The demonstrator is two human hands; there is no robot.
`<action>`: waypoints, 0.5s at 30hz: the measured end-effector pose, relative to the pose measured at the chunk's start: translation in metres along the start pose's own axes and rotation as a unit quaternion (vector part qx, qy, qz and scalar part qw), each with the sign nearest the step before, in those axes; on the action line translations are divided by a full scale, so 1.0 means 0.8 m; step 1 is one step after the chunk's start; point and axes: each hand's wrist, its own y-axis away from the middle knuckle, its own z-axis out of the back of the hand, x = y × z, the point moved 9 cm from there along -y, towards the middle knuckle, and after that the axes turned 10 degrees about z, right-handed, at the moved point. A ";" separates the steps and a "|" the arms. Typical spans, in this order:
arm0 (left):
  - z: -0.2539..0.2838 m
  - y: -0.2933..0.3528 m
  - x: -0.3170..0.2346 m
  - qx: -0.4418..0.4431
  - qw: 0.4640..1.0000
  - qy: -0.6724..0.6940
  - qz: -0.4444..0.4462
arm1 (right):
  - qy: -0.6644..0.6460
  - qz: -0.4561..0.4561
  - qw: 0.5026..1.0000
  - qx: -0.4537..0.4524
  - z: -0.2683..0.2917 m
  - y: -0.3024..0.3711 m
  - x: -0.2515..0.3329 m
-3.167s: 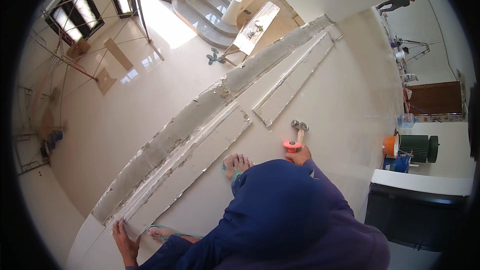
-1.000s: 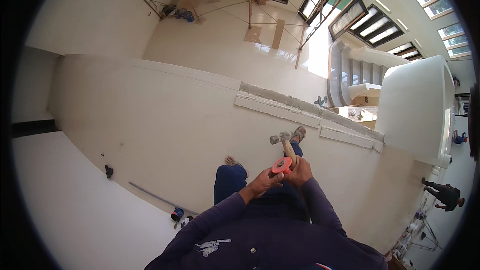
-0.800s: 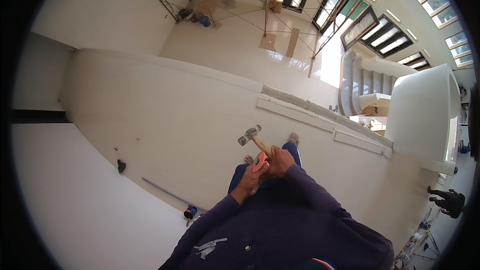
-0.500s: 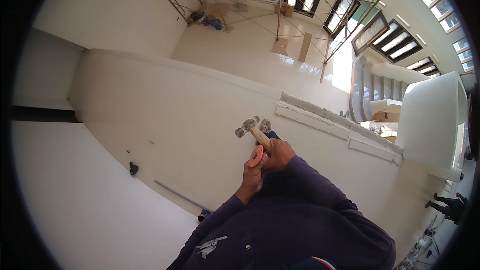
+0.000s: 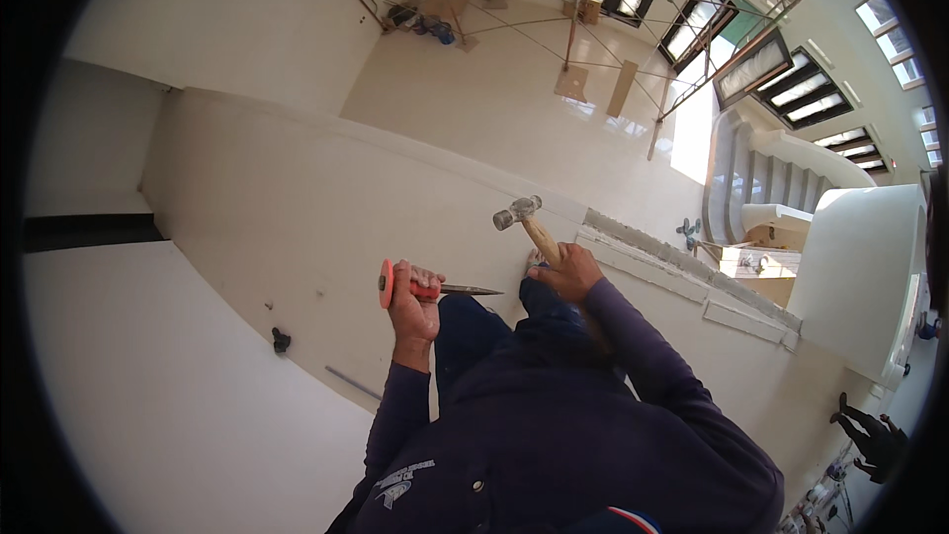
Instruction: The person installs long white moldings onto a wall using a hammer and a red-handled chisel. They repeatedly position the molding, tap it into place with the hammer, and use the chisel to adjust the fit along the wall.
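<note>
My left hand is closed round the orange grip of a pointed chisel. A round orange guard sits at the grip's left end, and the dark metal point reaches right, in front of my legs. In my right hand is a ball-peen hammer with a wooden handle. Its grey, worn head is up and to the left of that hand. The two tools are apart and touch nothing but my hands.
A low, rough-edged ledge runs along the floor at my right. Beyond it are scaffolding, loose boards and a curved staircase. A white wall stands at my left. Another person is at the far right.
My hands have moved apart, the left one going left with the chisel, now turned so its point shows. The hammer has shifted right and slightly up. One of my legs has come forward.
</note>
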 end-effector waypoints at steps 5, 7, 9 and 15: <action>-0.007 -0.055 -0.164 -0.060 0.929 -0.364 0.012 | 0.096 -0.054 0.993 0.029 0.011 0.012 -0.041; 0.003 -0.087 -0.173 -0.040 0.835 -0.545 0.062 | 0.107 -0.075 0.991 0.041 -0.002 0.024 -0.060; 0.034 -0.124 -0.146 0.043 0.726 -0.677 0.110 | 0.099 -0.100 0.989 0.042 -0.024 0.034 -0.072; 0.088 -0.196 -0.064 0.174 0.519 -0.825 0.140 | -0.027 -0.203 0.976 -0.072 -0.073 0.040 -0.036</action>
